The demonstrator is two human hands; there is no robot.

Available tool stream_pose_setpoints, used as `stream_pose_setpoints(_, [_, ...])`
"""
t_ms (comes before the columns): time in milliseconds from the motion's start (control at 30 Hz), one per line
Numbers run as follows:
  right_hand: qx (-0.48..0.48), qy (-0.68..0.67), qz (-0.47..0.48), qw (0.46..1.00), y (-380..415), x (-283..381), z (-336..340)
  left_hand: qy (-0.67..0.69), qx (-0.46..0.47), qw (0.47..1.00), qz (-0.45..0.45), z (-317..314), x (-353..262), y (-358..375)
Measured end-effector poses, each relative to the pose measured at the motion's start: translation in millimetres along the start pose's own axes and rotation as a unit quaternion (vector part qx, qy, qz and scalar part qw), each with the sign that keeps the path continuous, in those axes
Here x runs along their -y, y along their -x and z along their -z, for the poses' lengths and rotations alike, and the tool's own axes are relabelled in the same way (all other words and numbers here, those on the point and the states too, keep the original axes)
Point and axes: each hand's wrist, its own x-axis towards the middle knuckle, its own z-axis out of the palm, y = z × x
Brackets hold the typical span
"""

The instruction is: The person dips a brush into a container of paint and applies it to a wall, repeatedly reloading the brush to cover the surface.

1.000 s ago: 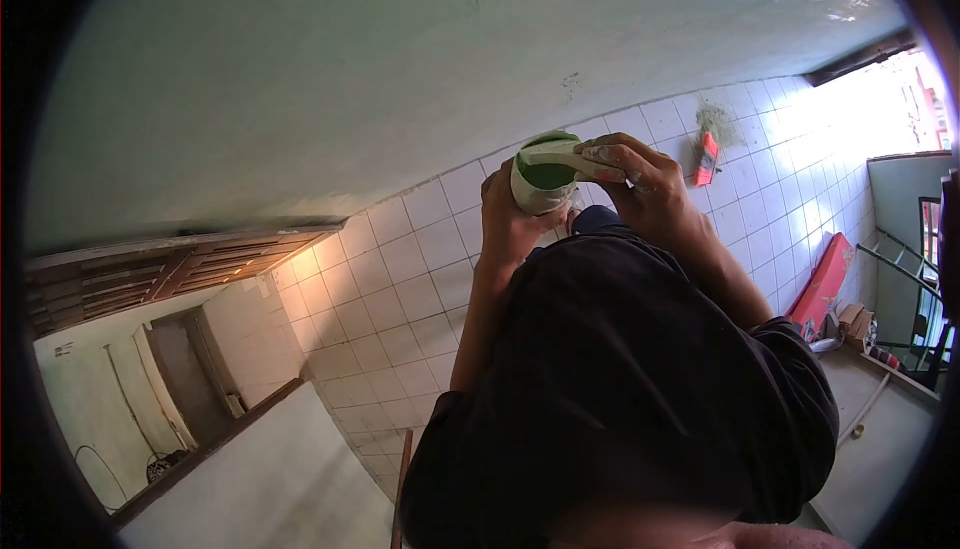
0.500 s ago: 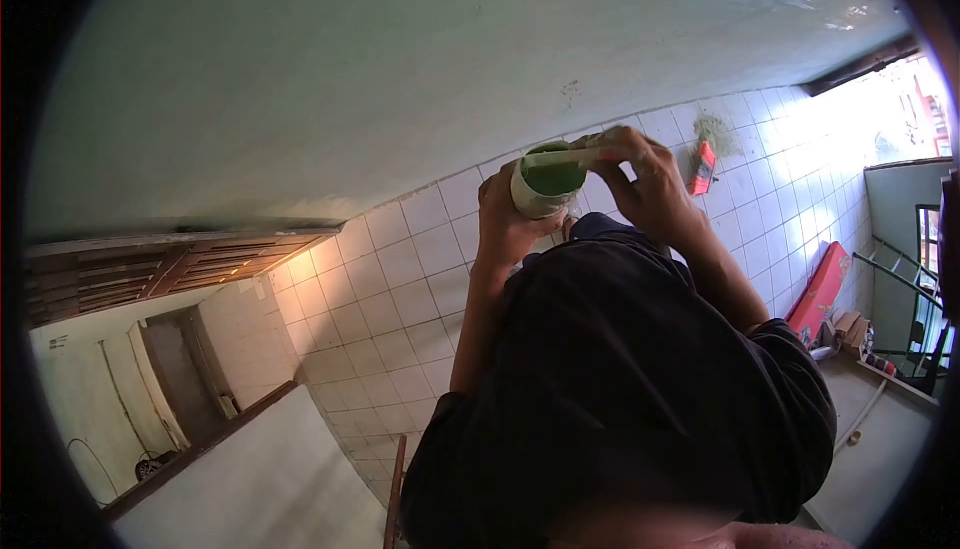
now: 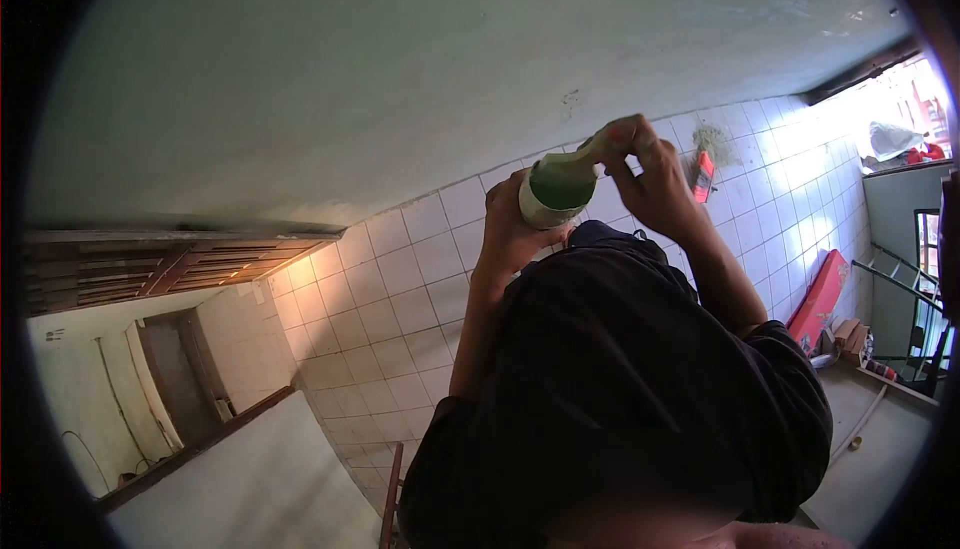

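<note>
Pale marks on the red panel [image 3: 820, 299] at right of frame, too small for us to read. We see a container [image 3: 545, 214] with green stuff inside, just above frame centre, tilted so its mouth faces us; the left hand [image 3: 507, 224] wraps its left side, fingers mostly hidden. Right hand [image 3: 650, 169] pinches the end of a pale flat tool [image 3: 572, 161] between thumb and fingers, other end at the container's mouth. Dark shirt [image 3: 620, 379] blocks our view of lower middle, hiding much of the tiled floor [image 3: 400, 289]. Just beyond the right hand, a red-orange object [image 3: 704, 177] on the tiles, beside a grey patch [image 3: 712, 141]. We also get green wall [image 3: 300, 89] across top, wooden slats [image 3: 180, 267] at left, white bag [image 3: 893, 141] upper right, stick [image 3: 860, 424] lower right
</note>
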Motion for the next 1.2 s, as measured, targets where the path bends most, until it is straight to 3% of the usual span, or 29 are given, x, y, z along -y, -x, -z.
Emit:
stream_pose_setpoints(167, [0.008,0.056,0.157,0.986,6,0,-13,0.018,-0.004,1.0,0.006,0,1,4])
stream_pose_setpoints(300, [0.013,0.098,0.227,0.969,9,0,-20,0.02,0.011,0.999,0.03,2,0,9])
stream_pose_setpoints(400, [-0.077,0.044,0.155,0.984,9,-12,-28,0.012,0.013,0.999,0.035,5,0,12])
stream_pose_setpoints(500, [-0.087,-0.045,-0.049,0.994,5,-10,-19,-0.033,0.009,0.999,0.021,13,-3,17])
stream_pose_setpoints(533, [-0.089,-0.045,-0.048,0.994,1,-10,-20,-0.06,0.01,0.998,0.02,16,-5,17])
stream_pose_setpoints(600, [-0.11,-0.153,-0.18,0.966,-4,-5,-20,-0.044,0.012,0.999,0.02,18,2,20])
stream_pose_setpoints(667, [-0.124,-0.16,-0.191,0.96,-2,-17,-28,-0.028,0.015,0.999,0.021,20,7,24])
stream_pose_setpoints(733, [-0.132,-0.254,-0.263,0.921,-1,-29,-33,-0.015,0.02,1.0,0.006,23,6,26])
stream_pose_setpoints(867, [-0.147,-0.345,-0.286,0.882,6,-45,-47,-0.011,0.037,0.999,0.014,30,6,33])
stream_pose_setpoints(933, [-0.114,-0.369,-0.223,0.895,34,-81,-54,-0.02,0.063,0.996,0.057,25,18,38])
stream_pose_setpoints(1033, [-0.105,-0.349,-0.312,0.877,33,-52,-33,-0.018,0.058,0.998,0.033,11,-2,33])
stream_pose_setpoints(1200, [-0.078,-0.326,-0.271,0.903,47,-33,-10,-0.035,0.114,0.991,0.067,8,-10,24])
